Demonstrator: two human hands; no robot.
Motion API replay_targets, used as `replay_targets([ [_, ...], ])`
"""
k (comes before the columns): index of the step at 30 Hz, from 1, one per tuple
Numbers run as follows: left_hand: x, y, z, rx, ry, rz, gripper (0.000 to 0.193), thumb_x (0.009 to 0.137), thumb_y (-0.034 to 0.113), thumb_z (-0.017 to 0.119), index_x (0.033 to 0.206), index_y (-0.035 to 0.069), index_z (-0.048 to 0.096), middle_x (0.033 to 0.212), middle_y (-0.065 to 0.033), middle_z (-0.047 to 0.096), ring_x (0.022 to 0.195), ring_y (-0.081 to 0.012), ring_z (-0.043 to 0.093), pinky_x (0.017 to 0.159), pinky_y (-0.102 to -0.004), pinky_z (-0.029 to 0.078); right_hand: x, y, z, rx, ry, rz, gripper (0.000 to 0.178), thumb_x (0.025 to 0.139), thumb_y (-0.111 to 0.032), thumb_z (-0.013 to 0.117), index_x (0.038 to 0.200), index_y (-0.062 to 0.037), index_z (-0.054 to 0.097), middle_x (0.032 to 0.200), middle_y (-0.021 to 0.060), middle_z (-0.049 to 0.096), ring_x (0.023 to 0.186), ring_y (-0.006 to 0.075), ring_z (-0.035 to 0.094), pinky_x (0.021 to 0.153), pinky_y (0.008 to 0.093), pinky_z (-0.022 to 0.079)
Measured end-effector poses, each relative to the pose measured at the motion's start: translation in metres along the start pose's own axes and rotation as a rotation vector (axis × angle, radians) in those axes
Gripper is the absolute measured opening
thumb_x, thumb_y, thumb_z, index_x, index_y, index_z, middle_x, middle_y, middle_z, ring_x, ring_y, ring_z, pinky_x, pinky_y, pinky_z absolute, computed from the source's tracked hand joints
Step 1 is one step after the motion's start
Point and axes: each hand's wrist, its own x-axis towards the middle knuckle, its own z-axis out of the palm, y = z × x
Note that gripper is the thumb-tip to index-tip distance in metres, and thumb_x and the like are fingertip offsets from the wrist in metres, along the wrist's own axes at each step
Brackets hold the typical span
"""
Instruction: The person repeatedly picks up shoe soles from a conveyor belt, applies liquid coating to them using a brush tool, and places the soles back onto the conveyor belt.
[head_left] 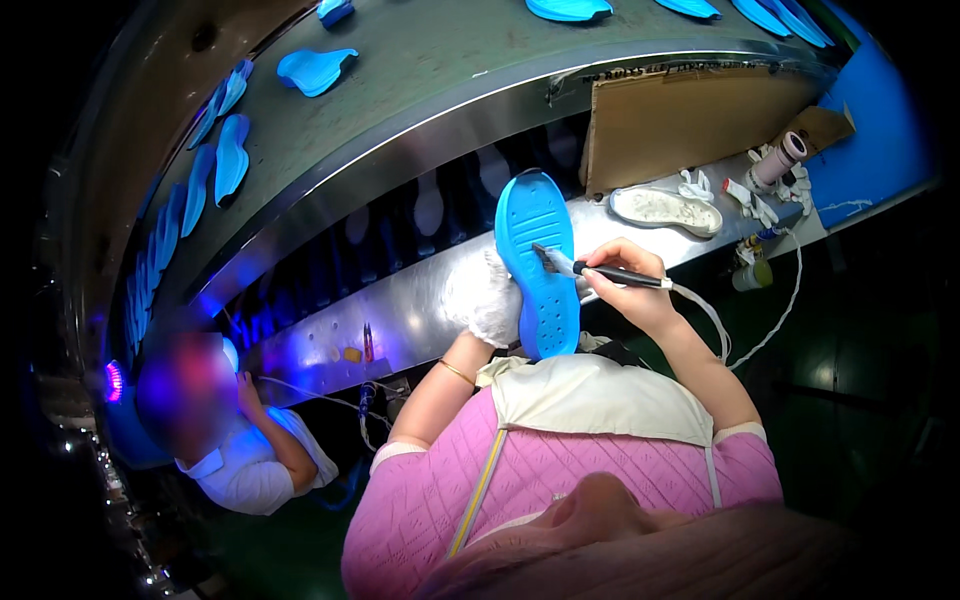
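Observation:
A bright blue shoe sole [541, 298] stands lengthwise in front of me. It has cross ridges in its upper half and small dimples lower down. My left hand [489, 305], in a white glove, grips the sole by its left edge; the fingers behind it are hidden. Bare, my right hand [642, 300] pinches a black-handled brush [625, 276] whose white hose trails off to the right. The brush's dark bristles touch the middle of the sole.
A conveyor belt [420, 75] carrying several blue soles [232, 155] curves along the far side. On the metal ledge [400, 325] lie a whitish sole [665, 210], a pink bottle [778, 163] and white gloves. Cardboard [690, 125] leans behind. A co-worker [255, 465] sits at the left.

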Motion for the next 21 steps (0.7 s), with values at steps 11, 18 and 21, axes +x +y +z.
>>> replay_targets([
  [11, 0.051, 0.015, 0.006, -0.487, -0.222, 0.152, 0.109, 0.066, 0.089, 0.028, 0.136, 0.007, 0.038, 0.125, -0.0185, 0.054, 0.103, -0.0363, 0.058, 0.092, -0.0498, 0.048, 0.014, -0.021, 0.009, -0.057, -0.079, -0.186, 0.008, 0.079, 0.000, 0.069, 0.084, -0.0002, 0.063, 0.093, 0.0110, 0.067, 0.083, 0.0127, 0.063, 0.076, 0.0256, 0.050],
  [18, 0.067, 0.048, 0.020, -0.658, -0.348, 0.383, 0.114, 0.059, 0.092, 0.034, 0.136, 0.007, 0.040, 0.125, -0.0173, 0.056, 0.101, -0.0379, 0.060, 0.097, -0.0525, 0.043, 0.017, -0.026, 0.007, -0.021, -0.084, -0.258, 0.008, 0.080, 0.003, 0.067, 0.086, 0.0014, 0.063, 0.090, 0.0127, 0.067, 0.084, 0.0143, 0.064, 0.074, 0.0255, 0.052],
  [21, 0.066, 0.052, 0.018, -0.626, -0.542, 0.421, 0.114, 0.056, 0.088, 0.048, 0.132, 0.003, 0.042, 0.125, -0.0138, 0.056, 0.104, -0.0294, 0.057, 0.106, -0.0476, 0.036, 0.014, -0.034, 0.004, 0.308, -0.165, 0.040, 0.010, 0.081, 0.000, 0.067, 0.089, 0.0010, 0.061, 0.094, 0.0131, 0.066, 0.080, 0.0144, 0.064, 0.071, 0.0254, 0.052],
])
